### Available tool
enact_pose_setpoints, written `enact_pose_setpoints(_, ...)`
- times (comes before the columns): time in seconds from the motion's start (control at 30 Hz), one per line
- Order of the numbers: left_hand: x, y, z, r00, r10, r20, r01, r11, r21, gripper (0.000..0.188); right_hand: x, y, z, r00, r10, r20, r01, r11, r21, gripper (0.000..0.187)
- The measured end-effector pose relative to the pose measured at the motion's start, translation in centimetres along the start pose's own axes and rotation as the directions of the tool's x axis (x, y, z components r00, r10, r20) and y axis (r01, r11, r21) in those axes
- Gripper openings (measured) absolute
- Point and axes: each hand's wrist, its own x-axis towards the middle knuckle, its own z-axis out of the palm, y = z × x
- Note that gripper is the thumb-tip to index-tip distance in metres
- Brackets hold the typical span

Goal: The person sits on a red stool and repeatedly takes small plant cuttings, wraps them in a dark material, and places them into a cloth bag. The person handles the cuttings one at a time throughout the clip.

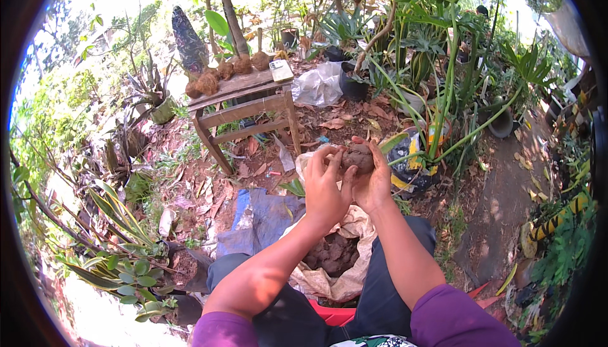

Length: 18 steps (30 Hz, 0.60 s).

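Observation:
Above my lap I hold a brown ball of wet soil point(358, 158) between both hands. My right hand point(375, 185) cups it from the right and below. The fingers and thumb of my left hand point(327, 181) bend against its left side. Below my hands, between my knees, an open pale woven sack point(366, 233) stands with its rim folded out. Dark clumps of soil point(332, 255) fill the inside of the sack. The palm side of my left hand is hidden.
A small wooden table point(244, 96) ahead bears several fibrous brown balls point(206, 84) and a small pale box point(280, 70). A blue sheet point(256, 220) lies on the ground by my left knee. A yellow-and-black bag point(411, 169) and potted plants point(354, 82) stand to the right.

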Motion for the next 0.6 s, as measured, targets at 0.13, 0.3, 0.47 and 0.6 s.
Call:
enact_pose_setpoints(0.13, 0.3, 0.6, -0.3, 0.995, -0.100, -0.010, 0.099, 0.991, -0.092, 0.055, -0.8, -0.1, 0.8, 0.973, 0.150, 0.176, -0.153, 0.988, 0.002, 0.055)
enact_pose_setpoints(0.3, 0.7, 0.4, -0.4, 0.999, 0.043, -0.029, -0.041, 0.996, 0.079, 0.060, -0.1, 1.1, -0.4, 0.958, 0.227, 0.175, -0.256, 0.953, 0.163, 0.059)
enact_pose_setpoints(0.47, 1.1, -0.3, -0.3, 0.995, 0.088, 0.055, -0.092, 0.992, 0.083, 0.058, 0.2, 1.9, -1.0, 0.965, 0.221, 0.145, -0.246, 0.950, 0.192, 0.056)
enact_pose_setpoints(0.6, 2.1, -0.6, -1.0, 0.990, 0.037, 0.135, -0.034, 0.999, -0.028, 0.055, 0.3, 1.3, -0.7, 0.972, 0.211, 0.104, -0.225, 0.964, 0.143, 0.055)
